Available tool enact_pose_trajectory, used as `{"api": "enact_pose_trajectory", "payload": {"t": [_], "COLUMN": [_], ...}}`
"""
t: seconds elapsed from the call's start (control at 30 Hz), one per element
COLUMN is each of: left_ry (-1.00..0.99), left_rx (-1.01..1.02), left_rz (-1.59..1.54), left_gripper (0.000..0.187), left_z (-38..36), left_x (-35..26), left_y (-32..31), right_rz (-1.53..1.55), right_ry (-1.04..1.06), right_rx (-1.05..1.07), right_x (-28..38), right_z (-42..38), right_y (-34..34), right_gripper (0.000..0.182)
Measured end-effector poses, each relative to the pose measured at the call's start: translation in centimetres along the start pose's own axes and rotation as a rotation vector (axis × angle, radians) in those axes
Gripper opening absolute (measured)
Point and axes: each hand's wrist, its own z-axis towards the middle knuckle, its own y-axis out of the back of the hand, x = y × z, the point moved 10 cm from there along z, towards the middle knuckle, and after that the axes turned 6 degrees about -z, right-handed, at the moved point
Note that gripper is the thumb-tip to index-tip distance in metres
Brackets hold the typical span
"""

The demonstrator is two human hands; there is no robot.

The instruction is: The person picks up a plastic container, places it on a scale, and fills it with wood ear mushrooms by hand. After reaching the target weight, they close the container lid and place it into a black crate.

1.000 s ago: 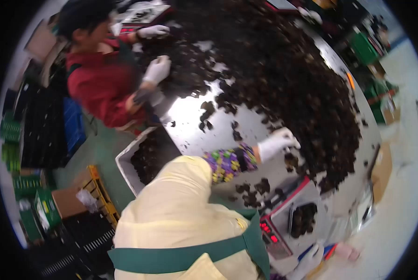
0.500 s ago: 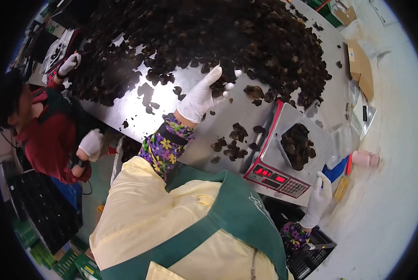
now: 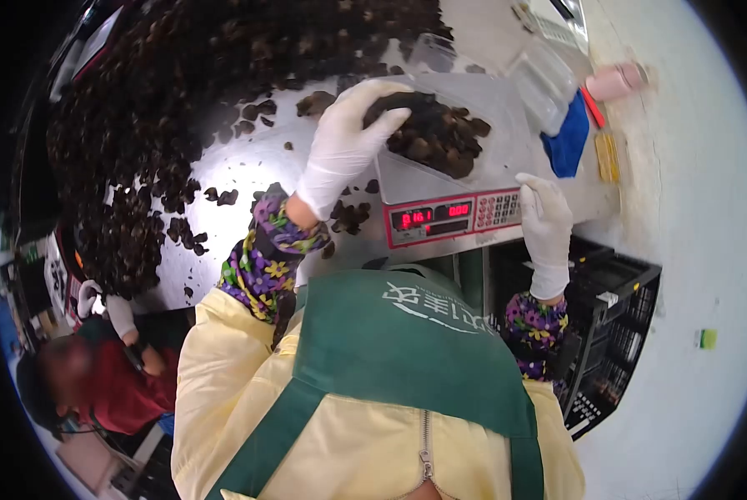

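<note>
My left hand (image 3: 344, 137), in a white glove, reaches over the scale and grips dark wood ear mushrooms (image 3: 398, 107) between thumb and fingers. Beneath it, a clear plastic tray (image 3: 492, 150) with more of these mushrooms rests on the scale (image 3: 432, 218), whose red display is lit. At the scale's right front corner is my gloved right hand (image 3: 546, 233), its fingers loosely extended and nothing visible in them.
A large heap of mushrooms (image 3: 140, 108) covers the table's left and back. Clear containers (image 3: 544, 83), a blue cloth (image 3: 567, 142) and a pink bottle (image 3: 617, 82) lie right of the scale. Black crates (image 3: 611, 333) stand below. A co-worker (image 3: 115, 375) is at the left.
My left hand has moved from above the heap's edge to the tray on the scale, carrying mushrooms. The view has turned toward the scale. My right hand stays near the scale's corner.
</note>
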Motion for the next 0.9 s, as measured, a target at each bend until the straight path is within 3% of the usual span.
{"api": "enact_pose_trajectory", "payload": {"t": [0.03,0.17,0.3,0.33,0.43,0.47,0.57,0.67,0.77,0.83,0.9], "left_ry": [-0.154,-0.414,-0.354,-0.326,-0.333,-0.317,-0.213,0.054,0.296,0.362,0.418], "left_rx": [0.035,0.252,0.360,0.371,0.320,0.300,0.034,-0.150,-0.313,-0.320,-0.299], "left_rz": [0.188,0.493,0.781,0.778,0.608,0.565,0.402,0.263,0.092,0.115,-0.059], "left_gripper": [0.023,0.026,0.049,0.059,0.061,0.061,0.037,0.023,0.021,0.022,0.024], "left_z": [0.7,1.2,0.4,0.3,0.2,0.2,-0.6,-3.5,-6.8,-7.6,-7.8], "left_x": [-1.8,-2.5,1.4,1.5,-0.1,-0.6,0.0,4.0,8.3,9.0,10.2], "left_y": [-1.7,-9.4,-12.2,-11.9,-9.9,-8.8,-3.4,1.9,5.3,6.0,5.7], "right_rz": [-0.003,0.038,0.079,0.067,0.060,0.070,0.078,0.076,0.076,0.058,0.066], "right_ry": [-0.023,-0.057,0.007,-0.005,-0.023,-0.027,-0.051,-0.053,-0.014,0.022,0.006], "right_rx": [-0.004,-0.068,-0.090,-0.071,-0.055,-0.057,-0.044,-0.024,-0.003,-0.008,0.026], "right_x": [-0.5,-1.9,-1.6,-1.6,-2.3,-2.5,-3.2,-4.3,-5.0,-4.8,-5.0], "right_z": [-0.2,-0.6,-0.5,-0.3,-0.3,-0.2,0.1,0.3,0.8,1.3,1.8], "right_y": [0.0,0.4,0.4,0.3,0.0,0.0,0.0,-0.6,-1.5,-1.8,-2.8], "right_gripper": [0.015,0.014,0.013,0.013,0.012,0.012,0.013,0.013,0.014,0.014,0.014]}}
